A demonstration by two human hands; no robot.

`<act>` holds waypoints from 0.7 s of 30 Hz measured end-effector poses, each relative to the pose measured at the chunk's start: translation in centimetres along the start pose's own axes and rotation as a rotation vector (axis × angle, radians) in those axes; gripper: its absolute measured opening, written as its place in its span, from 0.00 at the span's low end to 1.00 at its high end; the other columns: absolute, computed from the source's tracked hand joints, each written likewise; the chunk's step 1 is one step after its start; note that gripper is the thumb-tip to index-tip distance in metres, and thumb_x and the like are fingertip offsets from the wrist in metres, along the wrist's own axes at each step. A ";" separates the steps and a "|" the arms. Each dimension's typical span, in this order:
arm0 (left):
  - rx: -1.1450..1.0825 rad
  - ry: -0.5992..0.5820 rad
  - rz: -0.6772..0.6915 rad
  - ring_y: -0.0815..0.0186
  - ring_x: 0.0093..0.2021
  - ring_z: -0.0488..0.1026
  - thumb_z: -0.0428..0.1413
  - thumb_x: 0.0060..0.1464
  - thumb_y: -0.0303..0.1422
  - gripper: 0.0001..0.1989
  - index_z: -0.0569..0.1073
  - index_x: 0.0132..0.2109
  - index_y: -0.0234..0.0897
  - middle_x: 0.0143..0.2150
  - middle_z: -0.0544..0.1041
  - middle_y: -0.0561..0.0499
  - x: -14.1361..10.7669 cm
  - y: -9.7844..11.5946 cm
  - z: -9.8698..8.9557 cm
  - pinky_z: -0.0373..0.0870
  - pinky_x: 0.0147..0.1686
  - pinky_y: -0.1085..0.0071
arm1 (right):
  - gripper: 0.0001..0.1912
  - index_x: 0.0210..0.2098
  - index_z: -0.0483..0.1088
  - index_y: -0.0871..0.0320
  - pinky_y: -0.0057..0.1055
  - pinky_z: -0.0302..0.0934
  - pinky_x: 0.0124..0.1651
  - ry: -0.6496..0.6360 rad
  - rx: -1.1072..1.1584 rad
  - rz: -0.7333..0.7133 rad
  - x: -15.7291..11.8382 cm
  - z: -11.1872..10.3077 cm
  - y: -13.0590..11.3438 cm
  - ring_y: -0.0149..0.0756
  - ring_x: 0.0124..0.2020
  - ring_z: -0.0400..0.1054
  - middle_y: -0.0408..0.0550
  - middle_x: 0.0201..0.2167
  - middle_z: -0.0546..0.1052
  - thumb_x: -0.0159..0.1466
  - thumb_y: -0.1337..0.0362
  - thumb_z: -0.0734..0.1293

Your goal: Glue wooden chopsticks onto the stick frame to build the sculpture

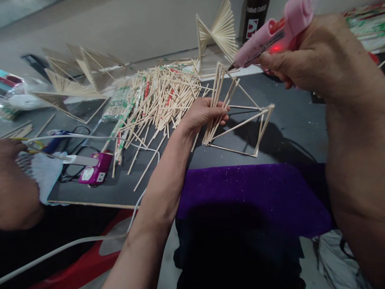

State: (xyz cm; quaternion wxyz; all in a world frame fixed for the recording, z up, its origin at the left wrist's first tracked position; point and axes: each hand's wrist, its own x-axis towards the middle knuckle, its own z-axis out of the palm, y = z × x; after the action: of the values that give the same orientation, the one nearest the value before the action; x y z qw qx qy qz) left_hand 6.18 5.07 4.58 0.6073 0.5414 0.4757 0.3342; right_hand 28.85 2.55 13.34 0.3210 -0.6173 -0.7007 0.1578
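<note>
My right hand [309, 56] is wrapped round a pink hot glue gun [262, 43] with a red light glowing on its side. The gun's dark nozzle points down and left, close to the upper stick of a wooden stick frame [239, 131]. My left hand [209, 113] grips several upright sticks on the left side of this frame, thumb across them. Corners of the frame are joined stick to stick, and it rests on the dark table. Whether the nozzle touches the wood I cannot tell.
A heap of loose chopsticks [169, 93] lies left of the frame. Finished twisted stick shapes [220, 31] stand behind, near a dark bottle [255, 16]. A magenta power adapter [95, 168] and white cable [78, 242] are at left. Another person's arm [12, 184] reaches in there. Purple cloth [250, 193] hangs in front.
</note>
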 end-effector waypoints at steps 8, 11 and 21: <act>-0.013 -0.014 0.009 0.71 0.28 0.77 0.63 0.46 0.25 0.07 0.76 0.35 0.29 0.26 0.77 0.52 0.1 -0.2 -0.1 0.77 0.34 0.72 | 0.22 0.19 0.65 0.53 0.33 0.51 0.25 -0.004 -0.012 -0.008 0.0 -0.1 0.0 0.22 0.18 0.58 0.42 0.16 0.66 0.63 0.48 0.67; -0.028 -0.013 0.015 0.71 0.28 0.77 0.63 0.46 0.25 0.07 0.76 0.35 0.29 0.27 0.77 0.52 0.1 -0.2 -0.1 0.76 0.33 0.72 | 0.23 0.19 0.66 0.53 0.34 0.52 0.27 0.009 -0.018 -0.003 0.1 0.0 0.1 0.22 0.18 0.58 0.42 0.16 0.65 0.63 0.47 0.68; -0.015 -0.002 0.022 0.71 0.29 0.78 0.63 0.46 0.26 0.07 0.76 0.35 0.29 0.30 0.78 0.50 0.0 -0.2 -0.1 0.76 0.34 0.71 | 0.21 0.21 0.67 0.52 0.32 0.54 0.27 0.009 0.031 -0.050 0.2 0.0 0.6 0.24 0.20 0.60 0.43 0.18 0.67 0.65 0.50 0.69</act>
State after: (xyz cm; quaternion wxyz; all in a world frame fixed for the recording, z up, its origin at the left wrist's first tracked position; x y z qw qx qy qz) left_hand 6.06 5.06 4.42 0.6081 0.5423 0.4665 0.3441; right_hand 29.30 2.85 12.98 0.3377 -0.5952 -0.7119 0.1577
